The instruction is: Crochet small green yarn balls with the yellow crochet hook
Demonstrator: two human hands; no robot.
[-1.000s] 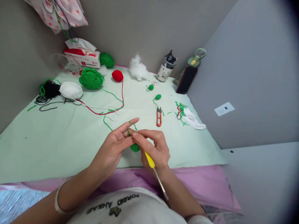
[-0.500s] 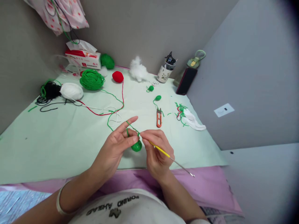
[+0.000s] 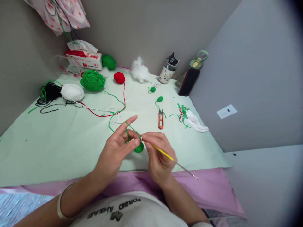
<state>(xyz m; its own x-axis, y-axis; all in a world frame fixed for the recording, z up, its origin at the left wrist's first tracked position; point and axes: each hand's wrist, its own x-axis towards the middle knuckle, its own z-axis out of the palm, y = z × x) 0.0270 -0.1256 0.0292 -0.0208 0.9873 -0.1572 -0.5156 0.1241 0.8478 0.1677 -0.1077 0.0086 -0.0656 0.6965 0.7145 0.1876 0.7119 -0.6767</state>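
My left hand (image 3: 115,146) pinches a small green crochet piece (image 3: 139,147) between thumb and fingers, with its index finger stretched up. Green yarn (image 3: 132,128) runs taut from that finger to the top of the piece. In my right hand (image 3: 161,154) is a crochet hook (image 3: 165,154) with a yellow grip, held like a pencil. The hook's working tip meets the yarn at the piece, mostly hidden by my fingers; its metal far end points down to the right.
Beyond my hands lie orange thread snips (image 3: 161,119), small green crocheted pieces (image 3: 160,99), a red yarn ball (image 3: 119,77), green yarn (image 3: 93,80) and white yarn (image 3: 72,92). White stuffing (image 3: 140,71), a pen cup (image 3: 167,73) and a phone (image 3: 189,82) stand along the back. Yarn scraps (image 3: 183,113) lie right.
My left index finger has shifted slightly left and up, drawing the yarn with it. The left thumb covers a bit more of the green piece. My right hand has barely moved.
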